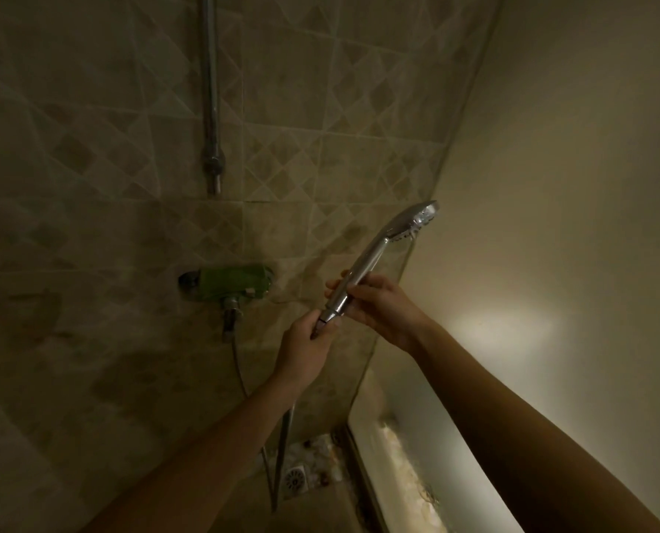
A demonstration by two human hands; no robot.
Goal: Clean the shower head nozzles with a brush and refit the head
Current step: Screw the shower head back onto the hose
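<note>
A chrome hand shower head (388, 240) points up and to the right, its nozzle face turned toward the right wall. My right hand (378, 305) is wrapped around the lower handle. My left hand (307, 346) grips the hose end fitting right at the bottom of the handle. The metal hose (284, 436) hangs down from there toward the floor. No brush is in view.
A green-covered mixer valve (232, 282) sits on the tiled wall, left of my hands. A chrome riser pipe (211, 109) runs up the wall above it. A glass partition (405, 448) stands to the right. A floor drain (295, 480) lies below.
</note>
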